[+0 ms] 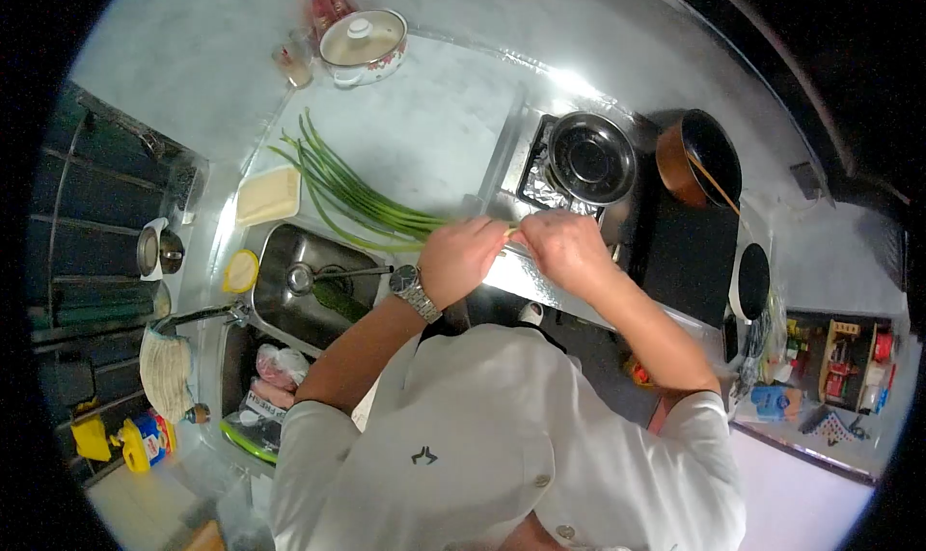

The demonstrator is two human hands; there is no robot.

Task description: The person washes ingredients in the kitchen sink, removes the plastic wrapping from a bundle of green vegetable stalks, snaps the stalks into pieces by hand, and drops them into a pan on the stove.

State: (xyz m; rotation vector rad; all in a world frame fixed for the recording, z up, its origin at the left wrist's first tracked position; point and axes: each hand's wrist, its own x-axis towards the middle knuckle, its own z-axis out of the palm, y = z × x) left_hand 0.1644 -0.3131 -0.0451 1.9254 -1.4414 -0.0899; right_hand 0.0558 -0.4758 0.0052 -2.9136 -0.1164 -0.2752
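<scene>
A bunch of long spring onions (371,201) lies over the pale counter, its green tops fanned toward the back left. My left hand (457,260), with a metal watch on the wrist, is closed around the stems near their lower end. My right hand (564,250) is closed beside it, fingers pinching the pale end of a stem that shows between the two hands. Both hands are at the counter's front edge, in front of the stove. The root ends are mostly hidden by my fingers.
A steel sink (280,305) with a dark green vegetable (338,302) in it is at left, near a white tray (268,196). On the stove sits a black pan (590,158); a copper-coloured pot (681,170) stands right of it. A lidded white pot (365,68) is at the back.
</scene>
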